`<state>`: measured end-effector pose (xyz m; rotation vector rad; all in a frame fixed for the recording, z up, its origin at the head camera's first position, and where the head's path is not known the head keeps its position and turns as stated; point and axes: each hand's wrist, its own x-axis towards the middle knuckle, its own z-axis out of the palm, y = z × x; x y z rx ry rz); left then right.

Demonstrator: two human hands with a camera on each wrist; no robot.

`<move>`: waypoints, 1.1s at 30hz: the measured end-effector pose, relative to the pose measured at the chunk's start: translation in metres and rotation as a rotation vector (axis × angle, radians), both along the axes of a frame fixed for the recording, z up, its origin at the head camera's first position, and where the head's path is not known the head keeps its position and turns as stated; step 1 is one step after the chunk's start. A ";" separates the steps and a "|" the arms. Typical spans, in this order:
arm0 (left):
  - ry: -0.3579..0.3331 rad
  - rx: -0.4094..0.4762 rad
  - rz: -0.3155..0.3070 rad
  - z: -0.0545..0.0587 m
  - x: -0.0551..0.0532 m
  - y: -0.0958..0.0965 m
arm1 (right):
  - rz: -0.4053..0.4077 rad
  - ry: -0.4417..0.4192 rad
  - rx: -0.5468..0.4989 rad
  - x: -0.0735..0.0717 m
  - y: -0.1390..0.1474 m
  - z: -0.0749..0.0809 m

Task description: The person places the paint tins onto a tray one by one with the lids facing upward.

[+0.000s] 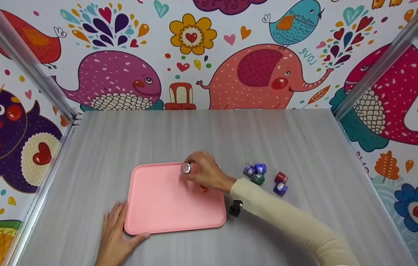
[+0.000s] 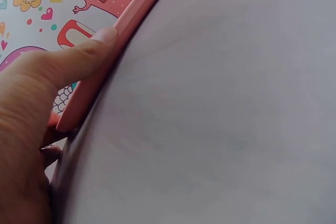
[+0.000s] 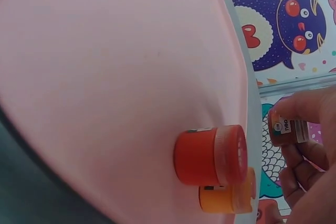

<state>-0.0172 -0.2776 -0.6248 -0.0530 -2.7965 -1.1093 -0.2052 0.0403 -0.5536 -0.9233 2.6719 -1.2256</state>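
A pink tray [image 1: 172, 207] lies on the table. My right hand [image 1: 207, 170] pinches a small brownish paint jar [image 3: 283, 131] between thumb and fingers, above the tray's far right part; its silvery lid faces up and left in the head view. On the tray under that hand stand a red-orange paint jar [image 3: 197, 156] and a yellow-orange paint jar [image 3: 215, 199], side by side; in the head view the hand mostly hides them. My left hand [image 1: 115, 232] touches the tray's near left corner, fingers straight along the left side and thumb [image 2: 86, 56] on the front rim.
Right of the tray, several paint jars lie in two groups: purple [image 1: 249, 170], blue-violet [image 1: 260, 168] and green [image 1: 257, 179], then red [image 1: 281, 177] and blue [image 1: 280, 188]. Printed walls and metal posts [image 1: 379, 62] border the grey table [image 1: 286, 133].
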 end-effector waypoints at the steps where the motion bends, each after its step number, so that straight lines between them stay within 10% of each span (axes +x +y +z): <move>1: -0.008 0.001 0.001 0.000 0.000 0.000 | -0.001 0.004 0.008 -0.001 -0.001 -0.001; 22: 0.007 -0.010 -0.014 -0.006 -0.003 0.010 | 0.007 0.036 0.182 -0.002 -0.004 -0.022; 33: -0.066 -0.040 0.008 0.003 -0.002 -0.002 | 0.049 0.046 0.158 0.000 0.014 -0.006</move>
